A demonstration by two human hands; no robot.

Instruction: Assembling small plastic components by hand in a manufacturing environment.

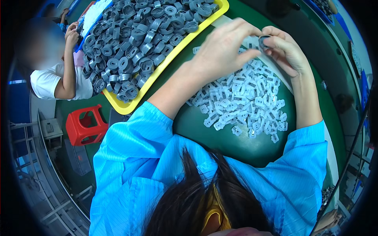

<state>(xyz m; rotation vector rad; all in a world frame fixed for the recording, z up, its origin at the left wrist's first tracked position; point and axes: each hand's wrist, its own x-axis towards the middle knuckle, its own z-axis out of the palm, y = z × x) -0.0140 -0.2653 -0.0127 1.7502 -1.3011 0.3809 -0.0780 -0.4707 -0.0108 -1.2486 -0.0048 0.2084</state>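
Between thumb and fingers, my right hand [286, 53] pinches a small dark grey ring-shaped plastic part [262, 42]. Just to its left is my left hand [226, 47], slightly blurred, palm down, with thumb and fingers apart. Its fingertips reach close to the grey part and the right fingers; whether they touch is unclear. Under and in front of both hands lies a loose pile of small translucent white plastic pieces [244, 100] with slots, on the green tabletop [236, 149]. Some pieces are hidden beneath the left hand.
A yellow tray [165, 63] heaped with dark grey ring-shaped parts [134, 39] stands at the upper left. Beyond it is a blue tray [89, 27] of white pieces, where a co-worker in a white shirt [49, 82] sits. A red stool [87, 124] stands on the floor.
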